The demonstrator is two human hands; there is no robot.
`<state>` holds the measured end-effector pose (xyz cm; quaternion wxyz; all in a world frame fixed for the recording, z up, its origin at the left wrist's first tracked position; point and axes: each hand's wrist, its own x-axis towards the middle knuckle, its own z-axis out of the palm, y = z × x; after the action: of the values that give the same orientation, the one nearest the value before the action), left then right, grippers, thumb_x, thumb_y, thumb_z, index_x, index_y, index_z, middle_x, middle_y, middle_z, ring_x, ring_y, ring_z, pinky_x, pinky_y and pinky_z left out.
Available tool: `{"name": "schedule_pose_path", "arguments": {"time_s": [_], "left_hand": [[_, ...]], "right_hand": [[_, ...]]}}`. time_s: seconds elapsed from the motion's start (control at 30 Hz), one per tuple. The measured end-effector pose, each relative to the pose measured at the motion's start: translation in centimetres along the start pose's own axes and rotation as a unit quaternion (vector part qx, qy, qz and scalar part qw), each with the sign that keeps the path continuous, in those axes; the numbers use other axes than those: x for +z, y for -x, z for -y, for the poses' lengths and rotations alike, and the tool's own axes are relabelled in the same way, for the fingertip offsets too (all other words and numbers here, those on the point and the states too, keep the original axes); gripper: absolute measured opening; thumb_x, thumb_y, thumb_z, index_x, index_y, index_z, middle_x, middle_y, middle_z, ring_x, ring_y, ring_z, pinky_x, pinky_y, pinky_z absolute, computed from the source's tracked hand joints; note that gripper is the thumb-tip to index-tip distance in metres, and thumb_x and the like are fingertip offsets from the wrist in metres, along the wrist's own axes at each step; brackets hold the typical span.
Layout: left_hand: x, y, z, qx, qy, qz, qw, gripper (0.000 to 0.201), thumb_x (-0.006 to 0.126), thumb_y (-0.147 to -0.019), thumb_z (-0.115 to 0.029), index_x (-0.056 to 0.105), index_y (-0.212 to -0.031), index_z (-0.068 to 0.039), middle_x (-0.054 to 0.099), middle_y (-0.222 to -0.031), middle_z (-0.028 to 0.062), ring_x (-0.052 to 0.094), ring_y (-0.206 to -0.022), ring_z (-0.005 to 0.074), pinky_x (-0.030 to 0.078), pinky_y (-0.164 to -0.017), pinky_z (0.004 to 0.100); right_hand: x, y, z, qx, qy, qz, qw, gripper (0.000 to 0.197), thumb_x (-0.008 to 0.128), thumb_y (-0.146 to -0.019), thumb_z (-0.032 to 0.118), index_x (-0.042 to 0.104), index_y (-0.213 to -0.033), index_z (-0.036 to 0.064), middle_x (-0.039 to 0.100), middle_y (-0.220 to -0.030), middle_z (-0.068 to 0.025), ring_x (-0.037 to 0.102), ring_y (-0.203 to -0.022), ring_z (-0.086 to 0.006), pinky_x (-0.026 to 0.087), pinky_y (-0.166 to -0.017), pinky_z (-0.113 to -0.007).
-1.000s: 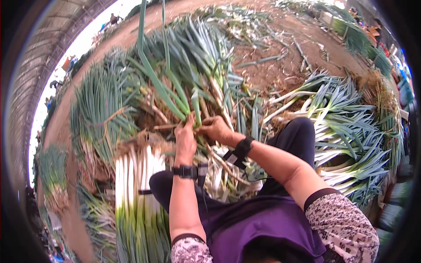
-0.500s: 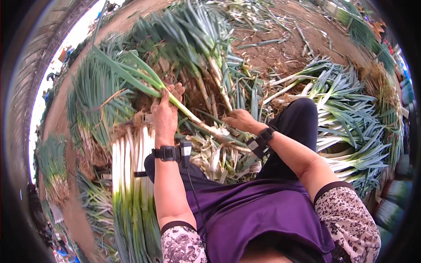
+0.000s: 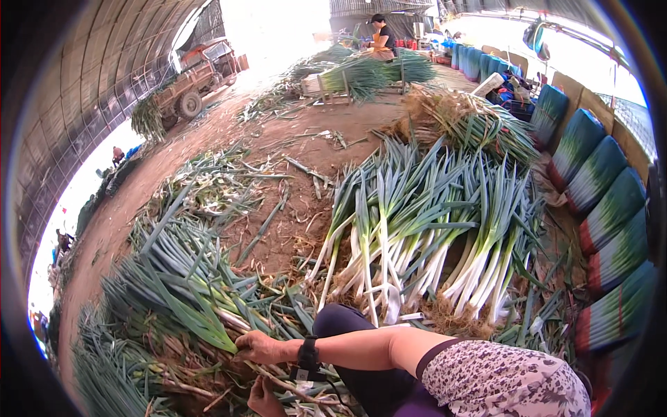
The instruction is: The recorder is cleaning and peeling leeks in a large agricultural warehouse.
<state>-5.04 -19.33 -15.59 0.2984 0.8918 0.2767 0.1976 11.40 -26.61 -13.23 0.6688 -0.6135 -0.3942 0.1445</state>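
Observation:
My right hand [image 3: 262, 347] is closed around a leek [image 3: 208, 318] where its bright green leaves fan out to the upper left. Below it, at the lower edge, my left hand [image 3: 265, 399] shows bent fingertips drawn together beside a pale stalk; what lies between them is hidden. Unsorted leeks [image 3: 167, 271] with long dark green leaves are heaped to the left of both hands. Cleaner leeks [image 3: 424, 243], with white stalks and rooted ends toward me, lie spread out in front of my knee.
A bundle of rooty leeks [image 3: 462, 121] lies behind the spread ones. Wrapped leek bundles [image 3: 611, 208] line the right side. Peeled leaf scraps [image 3: 208, 181] litter the dirt floor. Farther off, a person [image 3: 382, 38] stands by racked leeks, and a loaded truck [image 3: 194, 83] is parked at the left.
The view has swung up and to the right, so my hands now appear lower left. My right hand has moved from the stalk's lower end to the leek's leaf base; my left hand has left the leaves.

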Motion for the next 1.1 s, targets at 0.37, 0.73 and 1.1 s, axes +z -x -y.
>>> {"name": "schedule_pose_path", "arguments": {"time_s": [0.37, 0.73, 1.1], "left_hand": [[2.2, -1.7, -2.0, 0.027, 0.082, 0.002, 0.996, 0.034, 0.067, -0.087, -0.030, 0.070, -0.091, 0.004, 0.068, -0.073, 0.0153, 0.060, -0.062, 0.0239, 0.047, -0.058, 0.0378], [1.5, -1.9, -1.9, 0.049, 0.093, 0.012, 0.994, 0.019, 0.068, -0.080, -0.010, 0.068, -0.093, 0.004, 0.068, -0.078, 0.0200, 0.067, -0.069, 0.0174, 0.050, -0.062, 0.0306], [4.0, -1.0, 3.6, -0.260, 0.547, 0.034, 0.795, 0.013, 0.056, -0.084, -0.008, 0.066, -0.087, -0.001, 0.066, -0.075, 0.0067, 0.060, -0.064, 0.0189, 0.049, -0.063, 0.0338]], "right_hand": [[-2.0, -0.5, 0.4, 0.067, 0.040, -0.013, 0.997, 0.024, 0.067, -0.082, 0.016, 0.058, -0.089, -0.0053, 0.053, -0.069, -0.0203, 0.044, -0.064, -0.0173, 0.043, -0.063, -0.038], [-1.9, -1.0, 0.4, 0.140, 0.071, -0.054, 0.986, 0.019, 0.065, -0.077, 0.009, 0.069, -0.094, 0.0001, 0.071, -0.085, -0.0076, 0.061, -0.071, -0.0140, 0.052, -0.067, -0.034], [-1.8, -1.2, 0.3, 0.140, -0.010, 0.029, 0.990, 0.029, 0.056, -0.095, 0.023, 0.062, -0.103, -0.0040, 0.064, -0.083, -0.0045, 0.056, -0.073, -0.0087, 0.048, -0.065, -0.025]]}}
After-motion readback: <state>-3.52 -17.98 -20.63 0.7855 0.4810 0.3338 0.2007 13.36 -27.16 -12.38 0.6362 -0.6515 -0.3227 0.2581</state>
